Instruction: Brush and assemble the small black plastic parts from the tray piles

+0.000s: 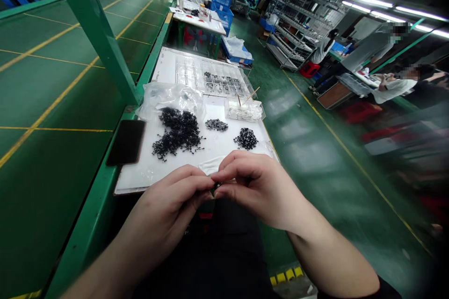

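My left hand (175,196) and my right hand (250,184) meet at the near edge of the white work board (136,180). Both are closed in a pinch, fingertips together on a small dark part (216,186) that the fingers mostly cover. Just past my hands lies a white cloth (211,165). Beyond it on the board are a large heap of black small parts (178,131), a small pile of black-and-silver parts (216,124), and a rounder pile of black parts (246,138) nearest my right hand.
A dark phone (126,142) lies at the board's left. Behind the heaps are a clear plastic bag (168,98), a clear box (244,110) with sticks, and a clear compartment tray (224,81). A green post (94,28) rises at left. Co-workers sit and stand farther off.
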Action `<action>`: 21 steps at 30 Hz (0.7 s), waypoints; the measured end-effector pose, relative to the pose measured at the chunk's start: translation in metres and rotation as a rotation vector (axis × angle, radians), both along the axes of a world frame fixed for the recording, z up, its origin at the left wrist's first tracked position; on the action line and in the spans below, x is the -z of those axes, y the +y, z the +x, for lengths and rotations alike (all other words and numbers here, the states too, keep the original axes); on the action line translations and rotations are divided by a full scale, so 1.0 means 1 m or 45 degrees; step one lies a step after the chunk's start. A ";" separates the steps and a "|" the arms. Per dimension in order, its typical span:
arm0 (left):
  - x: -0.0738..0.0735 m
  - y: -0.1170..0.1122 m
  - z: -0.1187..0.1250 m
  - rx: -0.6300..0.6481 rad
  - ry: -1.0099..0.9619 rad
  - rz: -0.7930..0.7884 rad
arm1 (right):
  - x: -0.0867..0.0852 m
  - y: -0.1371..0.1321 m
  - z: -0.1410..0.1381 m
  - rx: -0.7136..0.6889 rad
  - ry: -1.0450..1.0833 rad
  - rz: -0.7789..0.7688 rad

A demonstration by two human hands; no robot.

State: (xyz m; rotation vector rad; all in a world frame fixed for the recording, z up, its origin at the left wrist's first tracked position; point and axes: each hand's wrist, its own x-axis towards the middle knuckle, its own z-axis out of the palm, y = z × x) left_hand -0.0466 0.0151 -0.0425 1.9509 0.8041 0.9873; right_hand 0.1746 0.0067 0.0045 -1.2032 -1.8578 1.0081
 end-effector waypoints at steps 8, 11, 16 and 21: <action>0.008 0.007 0.008 -0.164 0.029 -0.079 | 0.015 -0.015 0.002 0.036 -0.157 0.315; 0.014 0.010 0.008 -0.247 -0.003 -0.138 | 0.029 -0.010 0.012 0.144 -0.169 0.276; 0.030 0.013 0.010 -0.419 -0.433 -0.885 | 0.072 0.029 0.066 0.566 -0.618 -0.050; 0.040 0.016 0.018 -0.243 -0.888 -1.415 | 0.102 0.090 0.128 0.782 -0.902 -0.207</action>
